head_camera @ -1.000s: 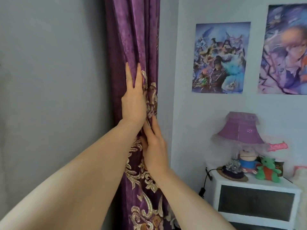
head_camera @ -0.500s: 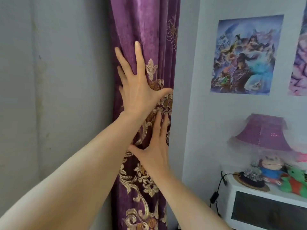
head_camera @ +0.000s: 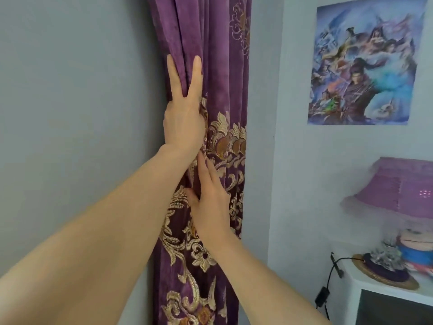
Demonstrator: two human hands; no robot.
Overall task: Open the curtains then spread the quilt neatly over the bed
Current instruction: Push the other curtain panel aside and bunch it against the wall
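Curtain [head_camera: 210, 66] gathered against wall [head_camera: 70, 113]; left hand [head_camera: 184, 120] above, right hand [head_camera: 212, 207] below, fingers straight, pressing folds.

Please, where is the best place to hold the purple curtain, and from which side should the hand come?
Probably the plain upper part of the curtain, above the gold embroidery. It hangs bunched in narrow vertical folds, so a hand coming from the front could wrap around the bundle.

Both bare forearms reach up and forward. The left hand [head_camera: 184, 118] is higher, its fingers [head_camera: 196, 73] straight and pointing up, two spread in a V. The right hand [head_camera: 210, 205] lies just below it, flat, fingers extended upward.
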